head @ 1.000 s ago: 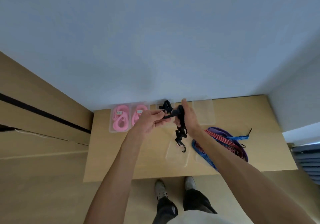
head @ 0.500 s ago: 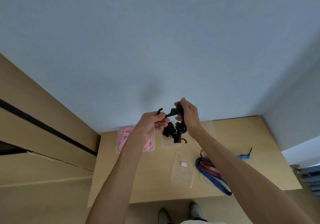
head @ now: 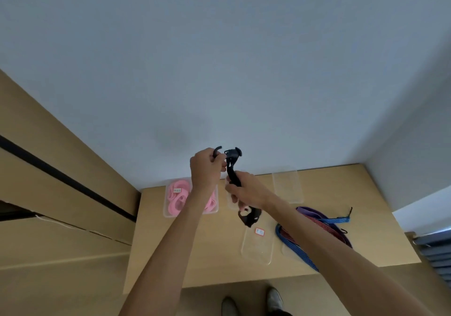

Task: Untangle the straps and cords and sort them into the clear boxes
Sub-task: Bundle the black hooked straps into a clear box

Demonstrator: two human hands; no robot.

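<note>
Both hands hold a black strap with hooks (head: 231, 169) up above the wooden table (head: 200, 262). My left hand (head: 206, 169) grips its upper end, where a black hook sticks out. Lower down, my right hand (head: 244, 190) is closed around the strap, whose bunched tail hangs below the palm. Pink cords (head: 177, 197) fill a clear box (head: 167, 208) at the back left. A blue, red and purple tangle of straps (head: 314, 225) lies on the right. An empty clear box (head: 256, 249) with a red label sits near the middle.
Another empty clear box (head: 288, 185) stands at the back right against the pale wall. A further clear box (head: 230, 202) lies partly behind my right hand. Wooden panelling runs along the left. My shoes (head: 274, 297) show below the table's front edge.
My right hand has slid down the black strap from its top end to lower along it, stretching it out. My left hand keeps the upper hook end raised. The view tilted slightly.
</note>
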